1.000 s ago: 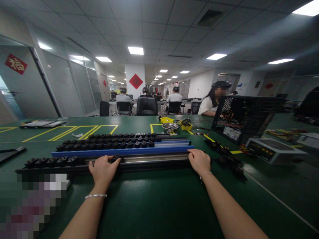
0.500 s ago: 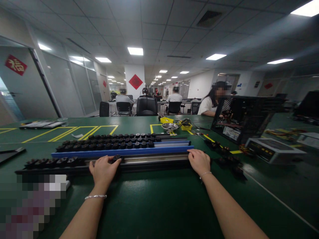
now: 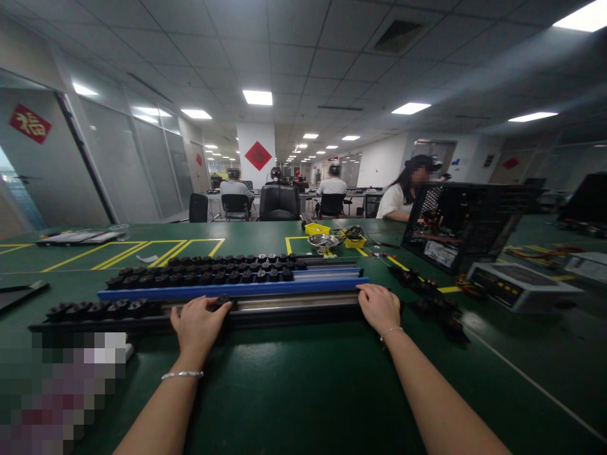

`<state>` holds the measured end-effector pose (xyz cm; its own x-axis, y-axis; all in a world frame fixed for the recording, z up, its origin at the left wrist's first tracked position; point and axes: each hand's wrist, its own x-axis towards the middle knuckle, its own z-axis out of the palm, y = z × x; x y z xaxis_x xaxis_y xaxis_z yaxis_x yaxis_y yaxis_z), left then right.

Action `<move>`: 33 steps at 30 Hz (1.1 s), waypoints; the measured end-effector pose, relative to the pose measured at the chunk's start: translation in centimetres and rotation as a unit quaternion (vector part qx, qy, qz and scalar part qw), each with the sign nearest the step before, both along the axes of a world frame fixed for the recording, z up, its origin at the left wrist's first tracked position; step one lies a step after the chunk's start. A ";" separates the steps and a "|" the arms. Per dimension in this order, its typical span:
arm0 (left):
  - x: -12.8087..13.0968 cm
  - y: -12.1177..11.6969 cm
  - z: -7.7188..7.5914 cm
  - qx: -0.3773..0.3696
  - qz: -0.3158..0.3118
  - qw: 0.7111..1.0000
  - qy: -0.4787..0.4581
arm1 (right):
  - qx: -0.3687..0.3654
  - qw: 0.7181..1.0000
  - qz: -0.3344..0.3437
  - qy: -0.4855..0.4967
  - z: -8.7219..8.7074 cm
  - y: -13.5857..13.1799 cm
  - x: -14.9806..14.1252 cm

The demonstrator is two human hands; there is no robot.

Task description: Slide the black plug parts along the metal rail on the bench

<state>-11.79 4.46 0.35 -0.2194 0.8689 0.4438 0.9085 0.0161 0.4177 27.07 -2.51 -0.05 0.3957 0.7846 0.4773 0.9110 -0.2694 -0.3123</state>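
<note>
A long metal rail with a black front edge [image 3: 294, 317] lies crosswise on the green table before me. Between the thumb and fingers of my left hand [image 3: 198, 323] is a black socket module [image 3: 224, 300], sitting at the rail's channel. Several similar black modules [image 3: 97, 308] stand in a row in the channel's left part. My right hand [image 3: 380, 309] has its fingers closed over the rail's right end; its fingertips are partly hidden. Just behind runs a blue rail [image 3: 227, 291], with rows of more black modules [image 3: 203, 276] beyond it.
Loose black parts [image 3: 436, 309] lie right of my right hand, near a grey power supply [image 3: 521, 287] and an open computer case [image 3: 469, 221]. A metal bowl [image 3: 323, 241] and yellow trays [image 3: 317, 229] stand farther back. A co-worker [image 3: 401, 196] sits across the table.
</note>
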 end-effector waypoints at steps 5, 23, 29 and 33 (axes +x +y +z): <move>0.0 0.2 -0.3 0.008 -0.007 1.000 0.009 | -0.004 1.000 -0.001 0.000 0.1 0.0 0.0; 0.2 0.1 -0.3 0.021 -0.024 0.999 0.009 | 0.000 1.000 0.000 -0.003 0.1 0.0 0.0; 0.0 0.4 -0.8 0.035 -0.030 0.999 0.020 | -0.002 1.000 0.004 0.005 0.1 -0.1 0.0; -0.1 0.5 -1.0 0.042 -0.039 0.998 0.021 | -0.005 1.000 0.008 0.009 0.2 -0.1 0.0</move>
